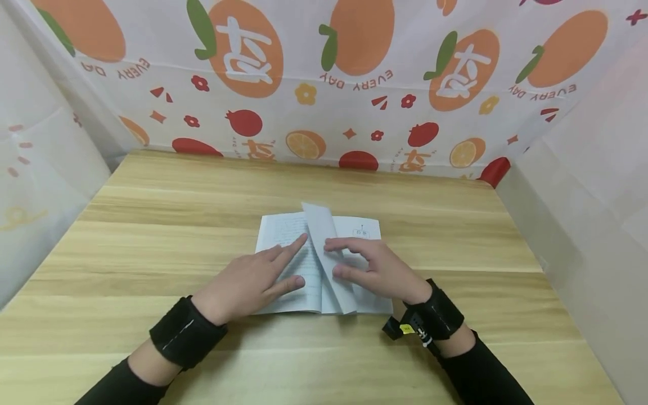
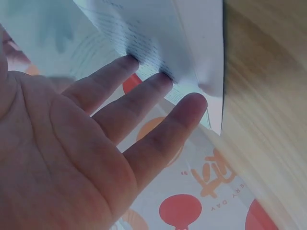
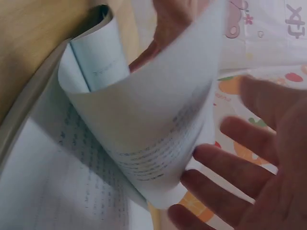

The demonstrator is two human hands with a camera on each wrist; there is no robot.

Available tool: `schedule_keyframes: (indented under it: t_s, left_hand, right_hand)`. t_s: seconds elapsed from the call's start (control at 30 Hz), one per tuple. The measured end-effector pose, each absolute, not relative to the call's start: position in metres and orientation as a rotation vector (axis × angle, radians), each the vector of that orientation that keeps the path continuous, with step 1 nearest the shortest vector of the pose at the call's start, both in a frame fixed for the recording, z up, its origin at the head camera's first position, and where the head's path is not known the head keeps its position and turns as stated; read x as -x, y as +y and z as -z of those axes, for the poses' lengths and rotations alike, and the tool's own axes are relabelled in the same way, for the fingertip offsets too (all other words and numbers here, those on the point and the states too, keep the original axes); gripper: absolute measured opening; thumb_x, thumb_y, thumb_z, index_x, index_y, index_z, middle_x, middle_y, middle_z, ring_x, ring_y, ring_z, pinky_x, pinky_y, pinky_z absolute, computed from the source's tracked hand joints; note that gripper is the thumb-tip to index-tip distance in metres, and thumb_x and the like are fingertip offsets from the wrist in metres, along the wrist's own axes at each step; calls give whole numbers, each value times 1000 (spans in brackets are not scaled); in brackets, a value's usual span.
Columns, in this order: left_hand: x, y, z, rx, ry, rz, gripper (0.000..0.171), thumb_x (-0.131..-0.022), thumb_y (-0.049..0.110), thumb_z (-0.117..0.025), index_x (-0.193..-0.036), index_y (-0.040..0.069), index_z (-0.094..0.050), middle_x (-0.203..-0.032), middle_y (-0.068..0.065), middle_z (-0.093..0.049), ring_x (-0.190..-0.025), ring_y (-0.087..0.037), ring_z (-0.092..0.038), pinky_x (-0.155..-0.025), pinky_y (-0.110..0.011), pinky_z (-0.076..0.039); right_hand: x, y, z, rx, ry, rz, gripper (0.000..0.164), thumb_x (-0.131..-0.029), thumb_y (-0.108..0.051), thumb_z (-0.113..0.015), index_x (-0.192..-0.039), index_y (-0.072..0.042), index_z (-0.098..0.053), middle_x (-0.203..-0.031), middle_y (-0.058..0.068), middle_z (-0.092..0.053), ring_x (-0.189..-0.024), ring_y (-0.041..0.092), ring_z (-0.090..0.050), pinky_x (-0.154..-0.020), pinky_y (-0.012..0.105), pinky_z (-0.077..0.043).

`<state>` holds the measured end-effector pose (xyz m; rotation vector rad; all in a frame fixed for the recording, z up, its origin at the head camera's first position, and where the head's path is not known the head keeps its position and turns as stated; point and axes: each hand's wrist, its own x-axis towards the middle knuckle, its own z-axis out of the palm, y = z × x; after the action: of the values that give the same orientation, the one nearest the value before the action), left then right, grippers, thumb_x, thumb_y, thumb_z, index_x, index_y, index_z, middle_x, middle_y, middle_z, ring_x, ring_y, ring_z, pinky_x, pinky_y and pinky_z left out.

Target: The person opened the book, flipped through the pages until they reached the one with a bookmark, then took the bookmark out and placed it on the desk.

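An open book [image 1: 288, 304] with printed pages lies in the middle of the table. One loose page [image 1: 321, 230] stands up from the spine, curling over toward the right side. My left hand [image 1: 248, 281] rests on the left-hand page, its fingers spread and its fingertips on the print. Beside the raised page is my right hand [image 1: 374, 267], with its fingertips right at the sheet. In the right wrist view the curved page [image 3: 144, 120] shows lines of print, and the relaxed fingers [image 3: 230, 167] reach its edge with the thumb apart.
The wooden table [image 1: 177, 225] extends around the book on all sides. A white cloth [image 1: 314, 112] with orange fruit prints hangs behind the table's far edge, and pale cloth covers both sides. Black bands [image 1: 188, 332] wrap both wrists.
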<state>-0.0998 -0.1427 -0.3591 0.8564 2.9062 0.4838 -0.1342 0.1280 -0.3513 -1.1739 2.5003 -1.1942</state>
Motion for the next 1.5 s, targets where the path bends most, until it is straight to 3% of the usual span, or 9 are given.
schedule_keyframes:
  t_s: [0.13, 0.27, 0.53, 0.73, 0.93, 1.07, 1.17, 1.23, 1.5]
  left_hand:
    - [99, -141, 359, -857, 2888, -492, 73, -85, 69, -31, -145, 41, -1, -134, -6, -49, -116, -25, -52, -86, -47, -47]
    - [100, -140, 359, -912, 2886, -442, 60, -87, 68, -27, -142, 48, -16, -140, -2, -43, -121, -24, -48, -84, -48, -48]
    - [98, -143, 357, -897, 2893, -422, 67, -86, 68, -34, -140, 29, -39, -138, -9, -44, -122, -26, -46, -89, -48, -45]
    - [97, -143, 360, -869, 2923, -397, 72, -86, 66, -38, -137, 14, -45, -148, -21, -23, -113, -32, -54, -82, -44, -50]
    - [97, -142, 360, -890, 2931, -380, 75, -88, 58, -46, -141, 6, -36, -144, -23, -29, -117, -32, -50, -85, -45, -48]
    - [96, -142, 360, -913, 2935, -378, 79, -84, 53, -56, -147, 20, -22, -147, -23, -22, -116, -33, -51, -83, -44, -49]
    - [95, -142, 361, -938, 2938, -371, 73, -84, 48, -59, -145, 35, -22, -150, -20, -15, -123, -37, -43, -87, -46, -47]
    - [95, -142, 361, -957, 2939, -365, 66, -85, 45, -60, -142, 39, -29, -151, -18, -14, -127, -41, -36, -89, -49, -45]
    - [95, -144, 360, -965, 2966, -320, 53, -82, 49, -61, -128, 23, -56, -149, -19, -20, -132, -52, -11, -96, -60, -32]
  right_hand:
    - [130, 126, 354, 1227, 2449, 1107, 37, -88, -36, -61, -123, -25, -56, -138, -9, -45, -128, 6, -36, -101, 31, -36]
    - [131, 127, 353, 1289, 2514, 1101, 38, -88, -34, -61, -123, -23, -56, -139, -6, -44, -129, 7, -35, -102, 31, -35]
    - [136, 132, 353, 1234, 2649, 1133, 36, -88, -36, -60, -120, -21, -58, -136, -6, -47, -127, 7, -37, -99, 32, -39]
    - [139, 133, 358, 1162, 2697, 1059, 34, -86, -39, -62, -120, -32, -57, -138, -16, -40, -128, 6, -36, -99, 32, -39]
    - [138, 131, 358, 1176, 2668, 1012, 36, -86, -39, -62, -120, -27, -59, -140, -15, -39, -130, 6, -32, -103, 34, -34]
    - [136, 131, 359, 1178, 2659, 955, 37, -87, -41, -60, -120, -25, -59, -139, -11, -41, -130, 7, -33, -103, 36, -34]
    - [136, 131, 360, 1168, 2677, 928, 37, -87, -40, -60, -121, -24, -59, -139, -9, -42, -130, 8, -34, -101, 36, -36]
    - [137, 132, 360, 1162, 2686, 918, 38, -87, -40, -60, -121, -24, -59, -139, -6, -43, -130, 9, -33, -101, 37, -36]
    - [142, 138, 362, 1017, 2812, 782, 44, -86, -45, -59, -125, -24, -56, -139, 0, -44, -129, 11, -35, -101, 40, -36]
